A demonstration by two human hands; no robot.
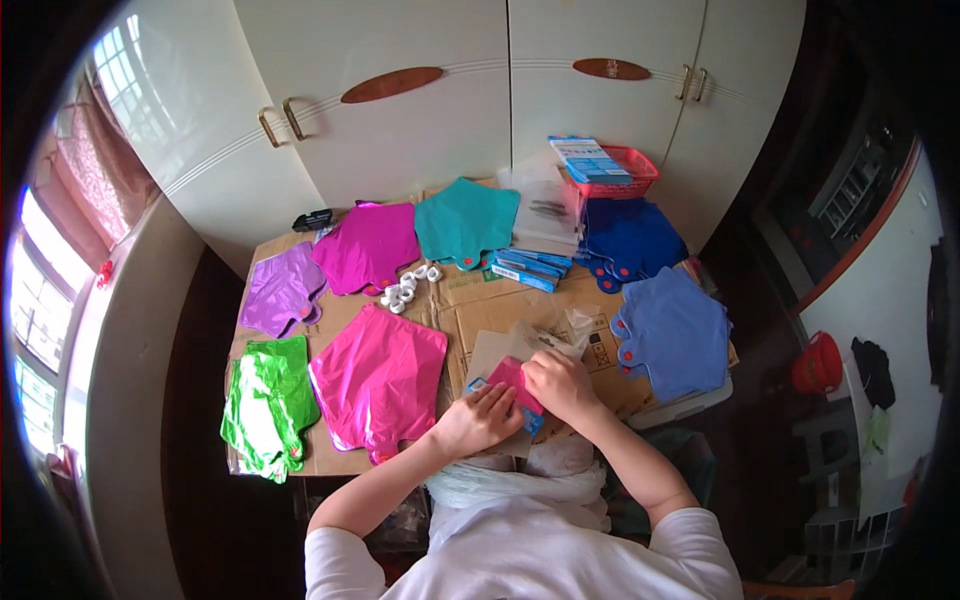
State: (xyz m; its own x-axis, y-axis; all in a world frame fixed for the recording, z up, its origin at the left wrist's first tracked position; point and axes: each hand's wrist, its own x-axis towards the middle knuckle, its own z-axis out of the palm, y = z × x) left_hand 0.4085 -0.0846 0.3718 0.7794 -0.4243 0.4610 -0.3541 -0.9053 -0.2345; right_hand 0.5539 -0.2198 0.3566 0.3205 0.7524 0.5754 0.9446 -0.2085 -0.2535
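Observation:
On the cardboard in front of me lies a small folded pink foil piece [507, 374], with a blue printed card [533, 421] partly showing beneath it. My left hand [481, 417] rests on the foil's left side, its fingers stretched out flat. At the right edge of the same piece, my right hand [557, 383] is closed with its fingertips pinched on the foil; what else it may grip is hidden. Just beyond the right hand is a crumpled clear plastic bag [555, 336]. A large hot-pink stack of flat foil shapes [378, 375], possibly uninflated balloons, lies to the left.
Around the cardboard-covered table [470, 310] lie green [268, 400], lilac [280, 288], magenta [368, 243], teal [466, 222], dark blue [632, 238] and light-blue stacks [675, 333]. White ribbon rolls [400, 294], blue packets [530, 268], clear bags [540, 205] and a red basket [635, 175] sit farther back.

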